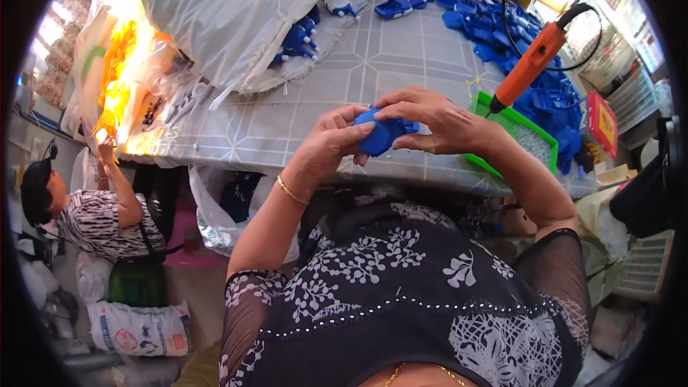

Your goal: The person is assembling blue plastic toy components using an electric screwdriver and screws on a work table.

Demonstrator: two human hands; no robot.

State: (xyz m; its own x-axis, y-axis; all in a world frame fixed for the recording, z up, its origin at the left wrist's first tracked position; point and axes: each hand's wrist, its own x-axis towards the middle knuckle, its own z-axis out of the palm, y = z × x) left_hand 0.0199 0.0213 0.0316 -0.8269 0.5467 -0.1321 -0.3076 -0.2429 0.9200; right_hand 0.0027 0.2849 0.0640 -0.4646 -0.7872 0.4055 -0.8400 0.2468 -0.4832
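Both hands, left hand (326, 145) and right hand (430, 123), pinch the blue plastic part (380, 136) between their grips above the table (301, 122).

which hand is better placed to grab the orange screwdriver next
Right, probably: the right hand sits just below the orange screwdriver hanging on that side, while the left hand grips the blue part farther away.

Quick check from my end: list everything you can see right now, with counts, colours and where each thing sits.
blue plastic part: one, blue, held in both hands
loose blue parts: many, blue, table's far right
electric screwdriver: one, orange, hanging over tray
tray: one, green, table's right edge
big sack: one, whitish, far left of table
table: one, grey tiled pattern
co-worker: one, striped top, lower left
left hand: gripping part
right hand: gripping part
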